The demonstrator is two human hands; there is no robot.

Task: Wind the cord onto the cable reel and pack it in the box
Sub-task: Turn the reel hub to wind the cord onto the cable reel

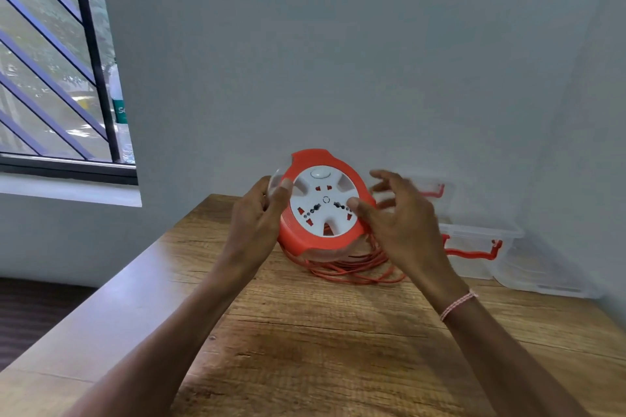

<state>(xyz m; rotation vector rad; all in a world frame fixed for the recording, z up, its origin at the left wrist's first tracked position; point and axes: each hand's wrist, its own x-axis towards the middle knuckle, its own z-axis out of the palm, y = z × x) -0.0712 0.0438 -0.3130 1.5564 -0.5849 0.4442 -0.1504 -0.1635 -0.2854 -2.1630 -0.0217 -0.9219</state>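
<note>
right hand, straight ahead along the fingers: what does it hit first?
Probably the right rim of the orange cable reel, which the right hand already has its thumb on. The fingers are blurred and depth is unclear; the clear box lies behind to the right.

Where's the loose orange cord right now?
In the head view, the loose cord lies piled on the wooden table, below the cable reel and left of the clear box.

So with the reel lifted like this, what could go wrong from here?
1. Most of the orange cord lies in loose overlapping loops on the table; it may tangle while winding.
2. Only the left hand clearly grips the cable reel; the right hand is blurred, so it could slip.
</note>
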